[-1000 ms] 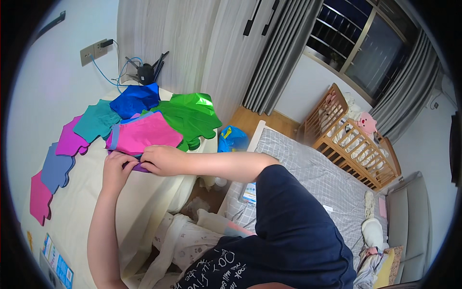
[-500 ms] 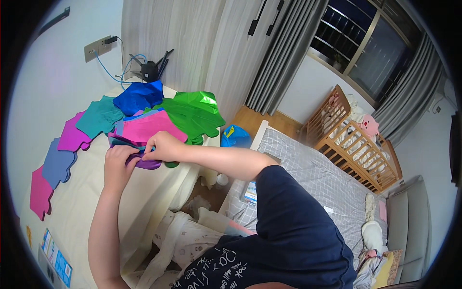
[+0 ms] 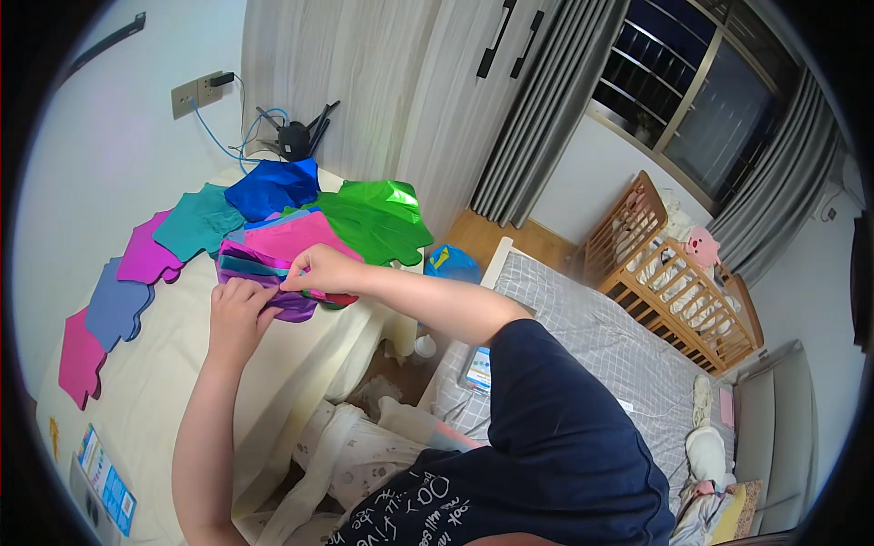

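Observation:
Both my hands are pinched on a shiny purple foil piece (image 3: 296, 309) with a wavy edge, at the near side of a layered pile. My left hand (image 3: 240, 314) grips its left part; the fingertips of my right hand (image 3: 319, 270) meet it from the right. Teal and magenta layers show just beyond my fingers. Behind them lies a pink piece (image 3: 305, 237), with light blue edges under it. A large green foil piece (image 3: 378, 218) spreads to the right, and a blue foil piece (image 3: 273, 186) lies at the back. Some red shows below my right wrist.
Teal (image 3: 196, 218), magenta (image 3: 146, 250), slate-blue (image 3: 114, 305) and pink (image 3: 78, 355) piles curve along the left of the cream-covered table (image 3: 164, 373). A black router (image 3: 293, 141) stands behind. Right are a blue bag (image 3: 452, 264), a bed (image 3: 583, 337) and a wooden crib (image 3: 674, 273).
More of the purple piece now shows between my hands, and a bit of red has appeared beneath my right wrist. My left hand has shifted slightly right. The whole view has also moved a little.

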Demonstrator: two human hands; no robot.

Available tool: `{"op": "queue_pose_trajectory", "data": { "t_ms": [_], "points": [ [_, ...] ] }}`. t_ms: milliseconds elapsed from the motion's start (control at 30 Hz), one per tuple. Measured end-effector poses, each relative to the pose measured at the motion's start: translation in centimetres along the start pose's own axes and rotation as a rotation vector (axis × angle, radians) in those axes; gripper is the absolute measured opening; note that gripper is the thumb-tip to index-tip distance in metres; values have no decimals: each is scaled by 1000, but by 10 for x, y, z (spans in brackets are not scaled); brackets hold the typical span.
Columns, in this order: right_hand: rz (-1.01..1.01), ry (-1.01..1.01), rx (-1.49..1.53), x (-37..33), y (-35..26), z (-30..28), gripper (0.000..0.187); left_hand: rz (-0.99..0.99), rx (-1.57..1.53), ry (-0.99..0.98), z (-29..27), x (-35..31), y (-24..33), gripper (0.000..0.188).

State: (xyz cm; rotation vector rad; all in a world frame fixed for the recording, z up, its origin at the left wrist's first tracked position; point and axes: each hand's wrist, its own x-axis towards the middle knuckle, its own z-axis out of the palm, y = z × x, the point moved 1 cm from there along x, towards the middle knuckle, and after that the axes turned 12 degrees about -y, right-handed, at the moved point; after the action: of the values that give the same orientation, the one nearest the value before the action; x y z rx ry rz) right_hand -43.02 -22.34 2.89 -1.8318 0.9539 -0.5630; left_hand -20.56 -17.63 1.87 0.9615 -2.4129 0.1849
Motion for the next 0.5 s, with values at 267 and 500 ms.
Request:
{"op": "queue_pose_trajectory", "data": {
  "t_ms": [267, 500],
  "points": [
    [-68, 121, -217, -2, -15, -11, 19, -23, -143, -145, 22, -5, -14, 27],
    [-333, 605, -631, 16, -64, -124, 14, -126, -295, -248, 15, -11, -20, 28]
  ]
}}
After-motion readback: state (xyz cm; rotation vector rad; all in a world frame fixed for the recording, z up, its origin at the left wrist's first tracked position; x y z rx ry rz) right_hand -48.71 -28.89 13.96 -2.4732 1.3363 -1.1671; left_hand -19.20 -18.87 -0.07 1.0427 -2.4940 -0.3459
